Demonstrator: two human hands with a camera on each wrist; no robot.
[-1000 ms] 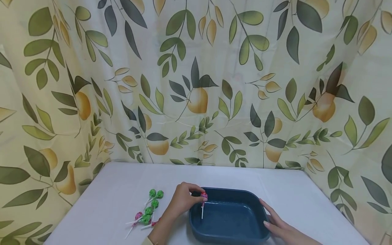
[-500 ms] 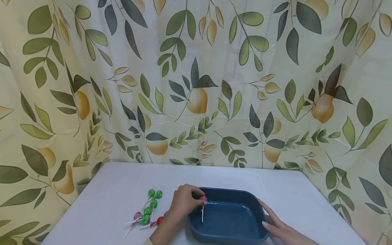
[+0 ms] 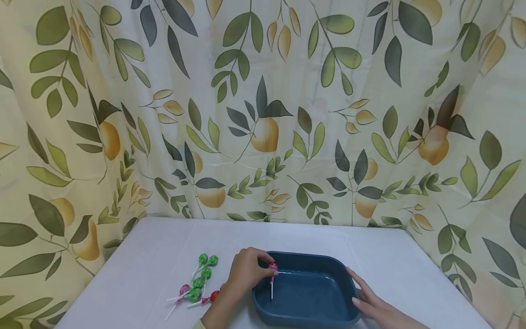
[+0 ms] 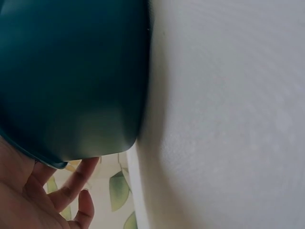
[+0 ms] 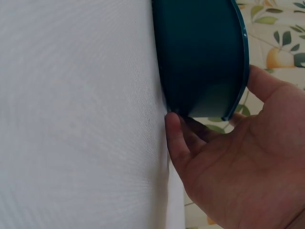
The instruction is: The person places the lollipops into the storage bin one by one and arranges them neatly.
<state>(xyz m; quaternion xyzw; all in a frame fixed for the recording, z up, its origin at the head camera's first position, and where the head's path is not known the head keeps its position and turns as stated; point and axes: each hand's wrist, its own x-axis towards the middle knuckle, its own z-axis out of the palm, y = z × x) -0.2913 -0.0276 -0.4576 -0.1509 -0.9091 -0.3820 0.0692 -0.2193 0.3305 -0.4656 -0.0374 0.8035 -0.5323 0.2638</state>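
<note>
My left hand (image 3: 245, 270) pinches a pink-and-red wrapped lollipop (image 3: 273, 268) by its candy end, over the left side of a dark blue rectangular dish (image 3: 312, 320). The white stick points down into the dish. On the opposite side, the straight fingers of my right hand (image 3: 371, 302) rest against the dish's outer wall. The right wrist view shows that hand (image 5: 228, 152) with its thumb at the rim. In the left wrist view the dish wall (image 4: 76, 76) hides the lollipop, and part of the left hand (image 4: 43, 195) shows below it.
Left of the dish, several green lollipops (image 3: 198, 283) lie in a loose group with a pink one (image 3: 184, 289) and a red one (image 3: 214, 295), the latter beside my left wrist. All rest on a white-covered table (image 3: 164, 237). A leaf-and-fruit patterned curtain (image 3: 263, 114) hangs behind it.
Within the last second my left hand has lowered slightly with the lollipop, and the red lollipop beside the wrist shows more. The right hand stays on the dish.
</note>
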